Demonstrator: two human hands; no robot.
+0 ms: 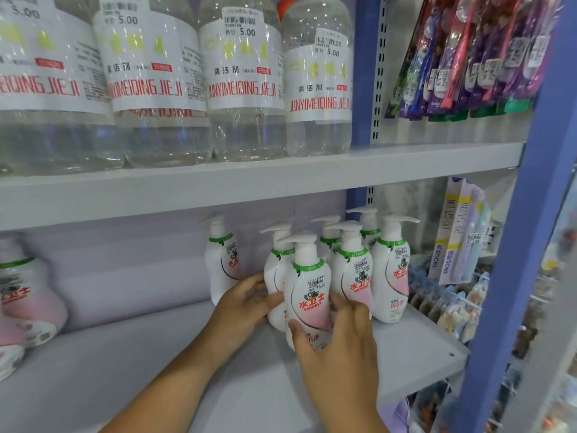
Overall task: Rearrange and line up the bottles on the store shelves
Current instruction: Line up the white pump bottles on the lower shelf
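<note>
Right now my right hand (338,348) is curled around the lower body of a white pump bottle with a pink front panel and a green neck band (307,289), thumb across its base on the left and fingers (349,310) wrapping its right side, so it grips that bottle at the front of the lower grey shelf (415,348). My left hand (245,303) comes in from 7 o'clock and touches the left flank of the same bottle with its fingertips, the fingers lightly bent; whether they also press the white pump bottle just behind (276,270) I cannot tell. At 1 o'clock from the held bottle stands a tight cluster of matching pump bottles (371,264), touching one another, spouts pointing different ways. One more white pump bottle (223,260) stands apart at 10 o'clock, near the lilac back wall. At 9 o'clock, well apart at the frame edge, sit larger pink-and-white bottles (28,295). On the upper grey shelf (281,179) stands a row of big clear bottles with white labels and red lettering (246,82). Packaged toothbrushes (471,54) hang at 2 o'clock beside the blue upright (530,214).
</note>
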